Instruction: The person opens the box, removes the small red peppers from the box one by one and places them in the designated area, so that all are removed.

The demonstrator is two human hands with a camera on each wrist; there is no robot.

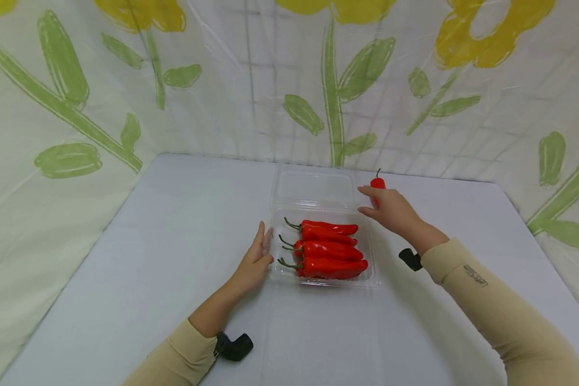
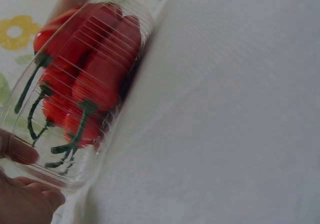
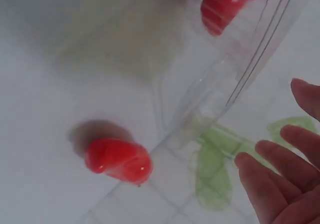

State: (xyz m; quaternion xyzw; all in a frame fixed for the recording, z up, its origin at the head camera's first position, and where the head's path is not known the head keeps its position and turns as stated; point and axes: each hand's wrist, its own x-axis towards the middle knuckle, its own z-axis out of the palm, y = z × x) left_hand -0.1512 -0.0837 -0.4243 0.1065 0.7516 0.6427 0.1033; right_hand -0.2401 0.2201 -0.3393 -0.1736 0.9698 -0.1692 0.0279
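Note:
A clear plastic clamshell box [image 1: 373, 276] lies with its lid [image 1: 313, 185] folded back. Several red chili peppers [image 1: 335, 251] fill it, their green stems pointing left. At the box's left side, my left hand [image 1: 251, 268] touches the wall with extended fingers and thumb; the left wrist view has its fingers [image 2: 35, 194] against the clear plastic. My right hand [image 1: 391, 210] is spread, right of the lid. Beyond it lies a single red pepper [image 1: 378, 183], partly hidden by the hand in the head view. In the right wrist view, that pepper [image 3: 120, 160] is apart from the fingers [image 3: 260, 184].
A pale table [image 1: 198, 209] bears the box. Behind it hangs a white sheet [image 1: 222, 107] printed with yellow flowers and green leaves. A black wrist device [image 1: 234, 347] sits below the left wrist, another black device [image 1: 410, 259] by the right.

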